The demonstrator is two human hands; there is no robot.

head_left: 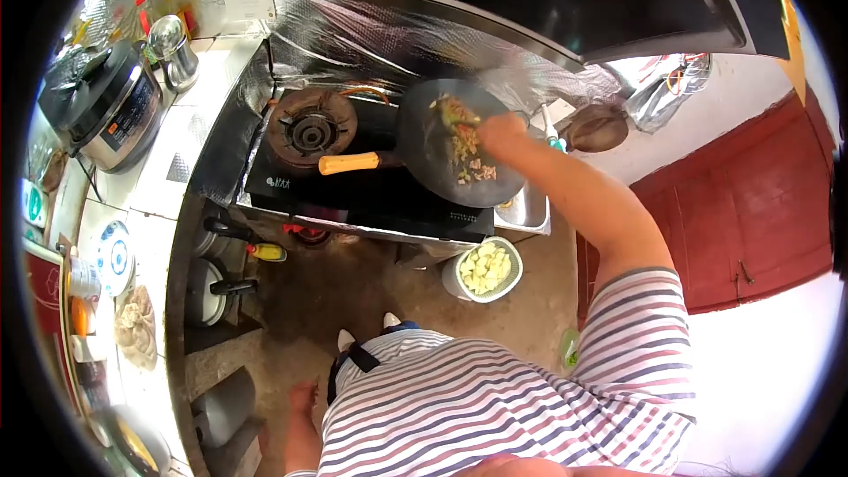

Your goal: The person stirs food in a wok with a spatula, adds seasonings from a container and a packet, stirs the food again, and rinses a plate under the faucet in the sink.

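Observation:
A dark wok (pixel 424 155) sits on the right side of the black gas stove, its yellow wooden handle (pixel 349 163) pointing left. Chopped food (pixel 461 143) in green, red and pink pieces lies inside it. My right hand (pixel 502 137) is closed over the wok's right part, beside the food; what its fingers hold is hidden. Low at my side hangs my left hand (pixel 303 396), away from the stove, its fingers too small to make out.
An unlit-looking burner (pixel 312 130) is at the stove's left. Below the stove stands a white basket (pixel 518 276) of pale cut pieces. A rice cooker (pixel 119 106) and a plate (pixel 116 256) rest on the left counter. A range hood (pixel 495 0) hangs overhead.

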